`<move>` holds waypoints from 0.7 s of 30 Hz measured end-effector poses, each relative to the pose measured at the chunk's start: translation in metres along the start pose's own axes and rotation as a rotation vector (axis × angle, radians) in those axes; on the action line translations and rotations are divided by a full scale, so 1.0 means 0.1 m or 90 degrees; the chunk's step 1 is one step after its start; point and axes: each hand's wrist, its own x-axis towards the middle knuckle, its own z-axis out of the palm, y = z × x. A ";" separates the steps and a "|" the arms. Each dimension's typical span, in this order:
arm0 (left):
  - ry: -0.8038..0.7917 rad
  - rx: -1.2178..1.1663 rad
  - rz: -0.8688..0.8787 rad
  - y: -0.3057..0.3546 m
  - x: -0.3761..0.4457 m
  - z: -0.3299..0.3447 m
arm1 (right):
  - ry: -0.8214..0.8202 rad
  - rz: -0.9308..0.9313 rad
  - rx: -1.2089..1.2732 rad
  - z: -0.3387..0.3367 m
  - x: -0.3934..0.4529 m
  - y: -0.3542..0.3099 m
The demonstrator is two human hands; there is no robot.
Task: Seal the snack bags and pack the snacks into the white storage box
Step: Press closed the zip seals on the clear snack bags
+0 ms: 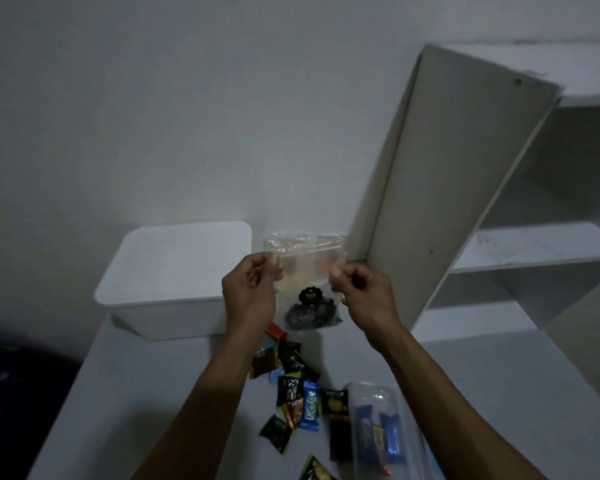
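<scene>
I hold a clear snack bag (305,271) upright in the air above the table, a black round label and dark snacks low inside it. My left hand (252,289) pinches its left edge near the top. My right hand (361,292) pinches the right edge at the same height. To the left, behind the bag, stands the white storage box (174,282) with its white lid on. Several small wrapped snacks (291,389) in black, green, blue and orange lie scattered on the table below my hands.
A second clear bag (381,427) with blue-wrapped snacks lies at the front right of the white table (125,393). A white board (447,188) leans against white shelves (534,244) on the right. A dark object (14,393) sits beyond the table's left edge.
</scene>
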 end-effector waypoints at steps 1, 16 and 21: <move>-0.006 -0.002 0.008 0.05 -0.01 -0.03 | -0.013 -0.012 -0.004 0.00 -0.03 -0.06; -0.032 0.073 0.111 0.41 -0.01 -0.15 | -0.264 -0.307 -0.481 0.28 0.09 -1.13; -0.028 0.054 0.128 0.46 0.00 -0.17 | -0.262 -0.315 -0.447 0.32 0.11 -1.16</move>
